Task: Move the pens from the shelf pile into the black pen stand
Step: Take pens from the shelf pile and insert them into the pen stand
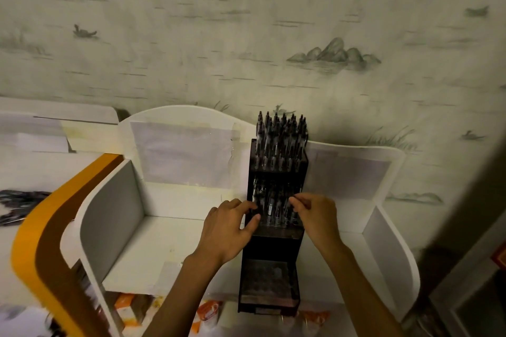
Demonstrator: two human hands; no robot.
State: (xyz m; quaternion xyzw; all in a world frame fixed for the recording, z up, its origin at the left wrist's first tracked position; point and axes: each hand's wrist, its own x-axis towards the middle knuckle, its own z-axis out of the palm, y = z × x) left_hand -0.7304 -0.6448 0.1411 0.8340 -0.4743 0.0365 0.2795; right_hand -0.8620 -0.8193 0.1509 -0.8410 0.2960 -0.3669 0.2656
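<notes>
The black pen stand (275, 200) sits upright on the white shelf (153, 249), a tall stepped rack of dark, slightly see-through plastic with three tiers rising toward the wall. The top tier, at 12 o'clock from the hands, is packed with upright pens (282, 139), clear barrels with dark caps and clips. The middle tier holds more pens (273, 208), and both hands meet there. The left hand (228, 230) lies against the stand's left edge at about 9 o'clock from those pens, fingers loosely bent and touching the rack; whether it pinches a pen cannot be told. The right hand (315, 216) is at 3 o'clock, fingertips drawn together at the pen tops, though what it grips is too blurred to tell. The lowest tier, at 6 o'clock, shows a perforated floor. The shelf has smooth curved side panels; patterned wallpaper (246, 35) with ink-style rocks and birds is behind.
</notes>
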